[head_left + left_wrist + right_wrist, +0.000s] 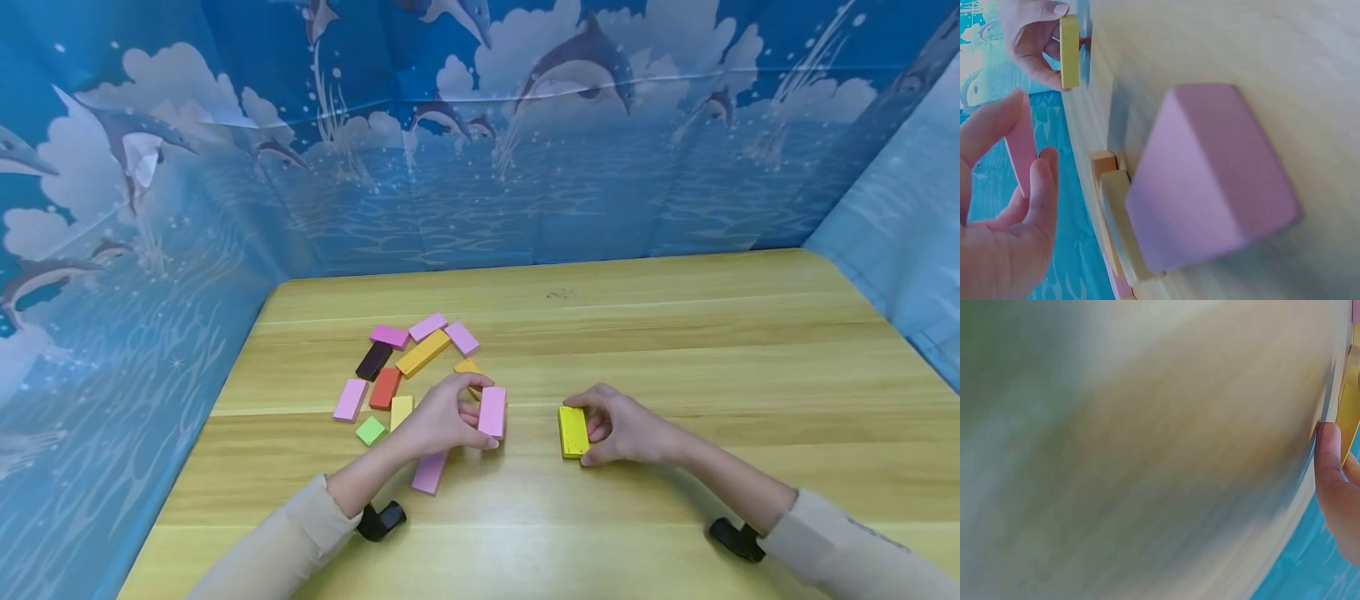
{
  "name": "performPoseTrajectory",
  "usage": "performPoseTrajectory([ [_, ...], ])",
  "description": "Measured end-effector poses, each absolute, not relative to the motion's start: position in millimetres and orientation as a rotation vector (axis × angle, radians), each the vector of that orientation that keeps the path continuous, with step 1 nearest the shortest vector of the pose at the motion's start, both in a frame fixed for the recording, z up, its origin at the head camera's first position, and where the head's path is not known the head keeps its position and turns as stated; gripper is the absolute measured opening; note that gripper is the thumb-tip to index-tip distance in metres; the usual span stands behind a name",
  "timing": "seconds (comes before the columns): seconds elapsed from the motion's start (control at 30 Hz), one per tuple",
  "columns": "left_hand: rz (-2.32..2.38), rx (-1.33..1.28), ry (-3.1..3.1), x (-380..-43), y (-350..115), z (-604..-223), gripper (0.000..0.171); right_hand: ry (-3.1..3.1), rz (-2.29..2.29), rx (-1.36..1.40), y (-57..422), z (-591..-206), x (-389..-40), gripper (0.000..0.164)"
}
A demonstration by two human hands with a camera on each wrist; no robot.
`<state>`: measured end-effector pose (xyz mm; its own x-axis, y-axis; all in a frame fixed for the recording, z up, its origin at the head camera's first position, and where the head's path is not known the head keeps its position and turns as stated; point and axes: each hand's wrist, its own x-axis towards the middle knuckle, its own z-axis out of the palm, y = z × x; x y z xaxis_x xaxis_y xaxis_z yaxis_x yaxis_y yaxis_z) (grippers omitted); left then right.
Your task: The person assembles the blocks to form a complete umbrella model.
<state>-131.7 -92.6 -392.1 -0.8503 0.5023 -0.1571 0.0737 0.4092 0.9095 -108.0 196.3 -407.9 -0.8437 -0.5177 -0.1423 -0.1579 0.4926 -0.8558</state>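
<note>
My left hand [435, 418] pinches a pink block [492, 412] by its ends, between thumb and fingers. In the left wrist view this pink block [1021, 147] is seen edge-on, raised off the table. To its right, my right hand [626, 429] grips a bright yellow block [573, 432] at its two ends. Only part of that yellow block [1349, 422] shows at the edge of the right wrist view. Under my left wrist lies a lilac block [430, 473], large and close in the left wrist view. An orange block [468, 367] is partly hidden behind the left hand.
Several loose blocks lie left of the hands: a black block [374, 361], a red block [385, 388], a long orange-yellow block [423, 353], a green block [371, 431], a pale yellow block [401, 411] and pink ones. A dolphin-print curtain [480, 208] borders the wooden table [712, 333].
</note>
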Motion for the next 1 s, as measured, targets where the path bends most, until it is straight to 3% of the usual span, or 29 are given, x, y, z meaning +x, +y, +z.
performPoseTrajectory([
  [0.7,1.564,0.348,2.06,-153,-46,-394,0.073,2.355,-1.311,-0.621,193,-411,-86,0.074],
  [1.0,1.623,0.34,2.083,-152,-23,-400,0.061,2.367,-1.307,-0.627,193,-410,-85,0.074],
])
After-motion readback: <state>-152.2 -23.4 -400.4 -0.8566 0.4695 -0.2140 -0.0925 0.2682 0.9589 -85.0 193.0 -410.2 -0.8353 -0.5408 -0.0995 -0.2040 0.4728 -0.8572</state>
